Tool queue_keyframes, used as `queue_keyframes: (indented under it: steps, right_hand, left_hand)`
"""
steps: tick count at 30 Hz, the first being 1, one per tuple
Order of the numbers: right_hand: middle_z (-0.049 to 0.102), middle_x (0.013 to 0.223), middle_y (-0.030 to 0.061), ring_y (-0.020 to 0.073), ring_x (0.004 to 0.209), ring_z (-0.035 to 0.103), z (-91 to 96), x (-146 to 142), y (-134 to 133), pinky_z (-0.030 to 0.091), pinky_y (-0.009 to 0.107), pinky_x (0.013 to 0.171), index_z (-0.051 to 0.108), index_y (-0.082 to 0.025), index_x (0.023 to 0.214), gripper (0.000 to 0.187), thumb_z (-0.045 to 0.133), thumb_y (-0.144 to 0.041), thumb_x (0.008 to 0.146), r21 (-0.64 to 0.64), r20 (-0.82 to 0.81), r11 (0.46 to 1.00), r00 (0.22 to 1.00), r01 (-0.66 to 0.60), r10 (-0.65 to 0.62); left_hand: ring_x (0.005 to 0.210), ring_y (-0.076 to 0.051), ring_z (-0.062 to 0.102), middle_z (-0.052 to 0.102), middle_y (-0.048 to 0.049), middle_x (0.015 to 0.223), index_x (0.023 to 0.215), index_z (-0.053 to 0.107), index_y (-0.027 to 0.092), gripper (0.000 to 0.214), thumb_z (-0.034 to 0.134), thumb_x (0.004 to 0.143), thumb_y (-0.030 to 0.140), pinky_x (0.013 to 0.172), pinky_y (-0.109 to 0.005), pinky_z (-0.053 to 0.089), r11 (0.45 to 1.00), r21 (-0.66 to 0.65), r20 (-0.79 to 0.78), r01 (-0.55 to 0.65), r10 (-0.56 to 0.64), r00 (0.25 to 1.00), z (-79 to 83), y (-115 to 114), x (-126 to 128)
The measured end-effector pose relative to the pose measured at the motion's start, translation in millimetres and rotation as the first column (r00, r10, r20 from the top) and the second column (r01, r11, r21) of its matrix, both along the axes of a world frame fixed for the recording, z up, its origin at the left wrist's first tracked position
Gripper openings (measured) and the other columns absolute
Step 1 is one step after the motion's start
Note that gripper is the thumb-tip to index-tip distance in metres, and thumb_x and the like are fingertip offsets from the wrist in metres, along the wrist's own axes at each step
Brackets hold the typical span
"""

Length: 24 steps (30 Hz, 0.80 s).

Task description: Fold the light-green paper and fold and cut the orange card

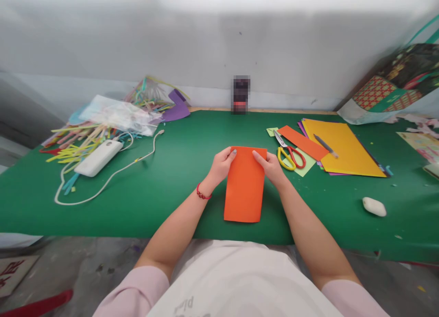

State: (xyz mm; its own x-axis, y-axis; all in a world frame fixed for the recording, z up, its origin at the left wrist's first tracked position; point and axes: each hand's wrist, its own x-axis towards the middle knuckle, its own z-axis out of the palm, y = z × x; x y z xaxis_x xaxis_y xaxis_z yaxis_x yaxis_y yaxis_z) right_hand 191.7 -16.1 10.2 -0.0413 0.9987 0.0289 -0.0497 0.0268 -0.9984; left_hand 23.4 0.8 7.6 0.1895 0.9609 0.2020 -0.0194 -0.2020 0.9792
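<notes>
An orange sheet of paper (244,189) hangs between my hands above the green table, near its front edge. My left hand (222,163) grips the upper left corner, thumb on top. At the upper right corner, my right hand (269,165) pinches the sheet the same way. The fingers behind the paper are hidden. Just right of my right hand lie scissors (286,152) with one yellow and one red handle, blades apart. Under and beside them are an orange paper strip (303,142) and a light green paper piece (305,164).
On the right, a pen (325,145) lies on stacked yellow paper (353,152), with a white case (374,207) nearer me. A white power bank (99,158) with a cable and a heap of paper strips (85,134) occupy the left. A patterned bag (387,95) stands at the back right.
</notes>
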Motion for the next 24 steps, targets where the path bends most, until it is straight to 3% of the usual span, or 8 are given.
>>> queue_keyframes:
  steps: [7, 11, 15, 17, 21, 24]
  right_hand:
    - [0.071, 0.073, 0.0040, 0.0227, 0.071, 0.068, 4.5, -1.0, -2.8, 0.055, 0.034, 0.061, 0.069, -0.020, 0.078, 0.044, 0.069, -0.061, 0.063, 0.007, -0.006, 1.000, 1.000, 0.015, -0.015]
    - [0.071, 0.073, 0.0042, 0.0223, 0.071, 0.067, 5.0, -0.8, -3.1, 0.055, 0.033, 0.061, 0.069, -0.020, 0.078, 0.044, 0.068, -0.062, 0.063, 0.027, -0.008, 0.999, 1.000, 0.025, -0.025]
    - [0.071, 0.074, 0.0044, 0.0216, 0.070, 0.067, 2.2, -0.8, -2.4, 0.055, 0.032, 0.060, 0.070, -0.020, 0.080, 0.044, 0.068, -0.061, 0.064, 0.028, 0.003, 0.999, 1.000, 0.017, -0.018]
    - [0.071, 0.074, 0.0043, 0.0210, 0.068, 0.066, 0.5, -0.6, -2.2, 0.054, 0.032, 0.058, 0.069, -0.020, 0.078, 0.044, 0.068, -0.062, 0.064, 0.024, 0.011, 0.999, 1.000, 0.023, -0.023]
    - [0.071, 0.075, 0.0039, 0.0206, 0.068, 0.066, -1.7, -0.3, -2.5, 0.053, 0.031, 0.057, 0.070, -0.020, 0.077, 0.042, 0.067, -0.061, 0.065, 0.025, 0.026, 1.000, 1.000, 0.012, -0.013]
    - [0.071, 0.075, 0.0035, 0.0209, 0.069, 0.066, -1.6, -0.8, -3.3, 0.054, 0.032, 0.059, 0.070, -0.021, 0.078, 0.041, 0.068, -0.060, 0.064, 0.015, 0.021, 1.000, 1.000, -0.016, 0.016]
  left_hand:
    - [0.058, -0.011, 0.045, 0.052, -0.0002, 0.067, 0.072, 0.055, 0.018, 0.040, 0.057, 0.077, 0.058, 0.054, -0.025, 0.038, 0.999, 0.008, 0.037, 0.039, -0.039, 0.999, -1.1, -1.2, 2.0]
    - [0.054, -0.010, 0.041, 0.046, 0.0022, 0.061, 0.069, 0.052, 0.018, 0.039, 0.056, 0.079, 0.056, 0.050, -0.024, 0.033, 0.996, 0.086, -0.009, -0.004, 0.004, 1.000, 2.5, -3.7, 0.6]
    - [0.055, -0.011, 0.043, 0.049, 0.0019, 0.062, 0.077, 0.056, 0.019, 0.037, 0.054, 0.080, 0.056, 0.051, -0.024, 0.034, 0.989, 0.139, -0.052, -0.050, 0.058, 0.997, 5.8, -5.2, -0.8]
    - [0.055, -0.011, 0.042, 0.046, 0.0018, 0.060, 0.070, 0.054, 0.019, 0.041, 0.050, 0.082, 0.058, 0.051, -0.025, 0.034, 0.984, 0.151, -0.061, -0.096, 0.106, 0.993, 6.2, -4.8, -1.5]
    - [0.052, -0.011, 0.040, 0.039, 0.0021, 0.056, 0.058, 0.042, 0.020, 0.049, 0.042, 0.084, 0.061, 0.051, -0.026, 0.036, 0.995, 0.044, 0.016, -0.092, 0.091, 0.996, 5.8, -2.9, -2.2]
    - [0.050, -0.009, 0.038, 0.036, 0.0036, 0.054, 0.055, 0.036, 0.020, 0.046, 0.051, 0.083, 0.054, 0.049, -0.024, 0.035, 0.996, -0.022, 0.059, -0.084, 0.086, 0.995, 6.8, -2.0, -2.2]
